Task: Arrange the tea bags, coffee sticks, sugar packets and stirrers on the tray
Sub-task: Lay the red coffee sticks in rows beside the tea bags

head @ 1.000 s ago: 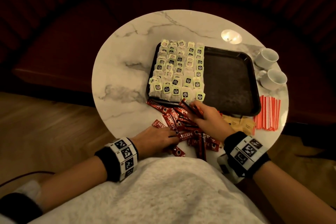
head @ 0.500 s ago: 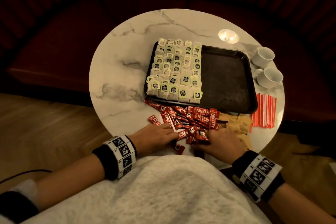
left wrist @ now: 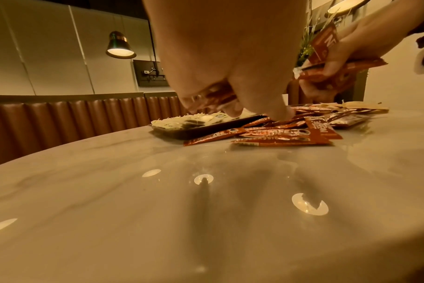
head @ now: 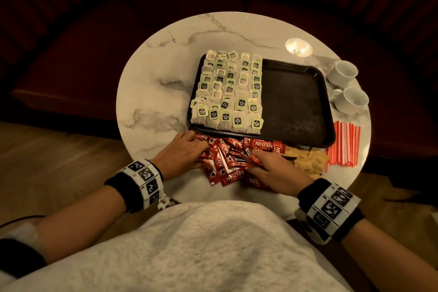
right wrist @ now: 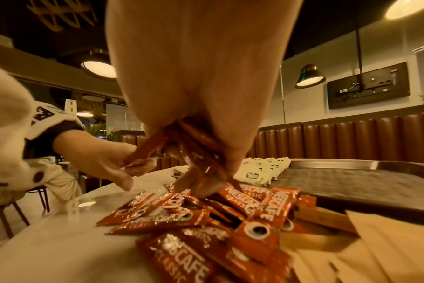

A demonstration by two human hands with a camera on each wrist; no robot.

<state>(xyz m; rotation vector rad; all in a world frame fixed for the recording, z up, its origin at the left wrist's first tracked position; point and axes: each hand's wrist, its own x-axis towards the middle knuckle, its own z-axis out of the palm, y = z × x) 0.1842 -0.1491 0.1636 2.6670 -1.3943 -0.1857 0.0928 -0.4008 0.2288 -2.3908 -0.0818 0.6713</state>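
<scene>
Both hands' grip holds coffee sticks point(head: 231, 163) beside sugar packets point(head: 308, 161), stirrers point(head: 343, 146), cups point(head: 346, 87).

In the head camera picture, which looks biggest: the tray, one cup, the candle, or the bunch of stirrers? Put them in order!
1. tray, by far the biggest.
2. stirrers, the whole bunch.
3. cup, the nearer one.
4. candle, only slightly smaller than the cup; it sits farther from the camera, so those two are close.
</scene>
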